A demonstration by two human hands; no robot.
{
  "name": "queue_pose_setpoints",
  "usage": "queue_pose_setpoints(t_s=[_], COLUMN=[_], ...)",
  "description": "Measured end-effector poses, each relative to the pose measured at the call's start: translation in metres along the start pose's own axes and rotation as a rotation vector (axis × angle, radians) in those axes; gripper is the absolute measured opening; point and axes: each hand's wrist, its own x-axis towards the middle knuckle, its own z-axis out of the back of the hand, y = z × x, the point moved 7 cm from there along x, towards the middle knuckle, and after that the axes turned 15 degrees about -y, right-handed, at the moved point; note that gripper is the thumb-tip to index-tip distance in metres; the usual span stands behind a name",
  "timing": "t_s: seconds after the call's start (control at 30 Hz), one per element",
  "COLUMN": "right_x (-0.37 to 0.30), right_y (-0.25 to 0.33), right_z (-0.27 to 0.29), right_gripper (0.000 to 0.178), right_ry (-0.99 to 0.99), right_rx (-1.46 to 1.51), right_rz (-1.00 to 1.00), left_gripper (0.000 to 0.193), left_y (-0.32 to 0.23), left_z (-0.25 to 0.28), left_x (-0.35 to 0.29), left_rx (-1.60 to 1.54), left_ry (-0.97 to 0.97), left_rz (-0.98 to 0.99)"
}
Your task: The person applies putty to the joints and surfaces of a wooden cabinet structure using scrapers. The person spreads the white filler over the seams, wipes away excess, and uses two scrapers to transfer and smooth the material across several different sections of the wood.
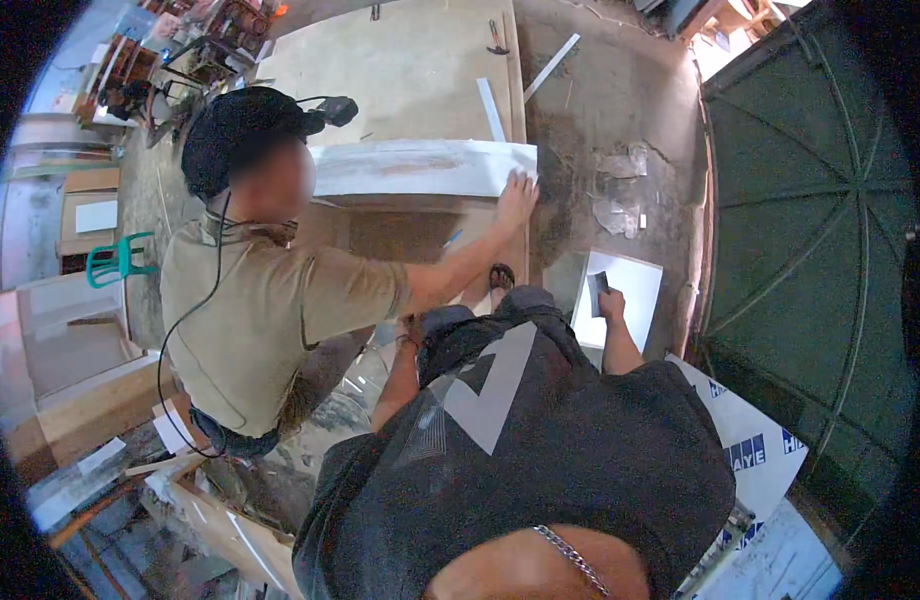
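Observation:
My right hand (612, 304) is closed around a dark, flat, scraper-like tool (599, 284). It is above a white panel (640, 290) to the right of my knees. My left hand (409, 328) is beside my left knee, near the co-worker's forearm; its fingers are too small and covered to make out. In front of me, a long white board (410, 168) with greyish smears lies across a wooden piece. The co-worker's hand (518, 197) presses on the right end of that board.
A co-worker in a tan shirt (250, 320) leans in close on my left. A hammer (497, 38) and narrow white strips (491, 108) lie around a large plywood sheet (400, 60). Clear plastic (620, 210) is on the floor. A dark metal gate (800, 220) stands at right.

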Motion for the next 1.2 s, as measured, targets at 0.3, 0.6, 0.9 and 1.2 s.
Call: queue_pose_setpoints(t_s=[0.3,0.6,0.9,1.2], right_x=[0.005,0.006,0.005,0.003], right_y=[0.023,0.02,0.007,0.024], right_z=[0.0,0.004,-0.003,-0.009], right_gripper=[0.034,0.033,0.031,0.032], right_ry=[0.016,0.035,0.05,0.065], right_rx=[0.006,0.006,-0.041,-0.061], right_rz=[0.056,0.037,0.041,0.077], left_gripper=[0.042,0.044,0.043,0.04], left_y=[-0.033,-0.014,-0.011,-0.043], left_z=[0.027,0.012,0.013,0.046], left_x=[-0.017,-0.017,-0.026,-0.03], left_rx=[-0.146,0.011,-0.036,-0.112], left_ry=[0.154,0.167,0.092,0.071], left_rz=[-0.024,0.115,0.021,0.178])
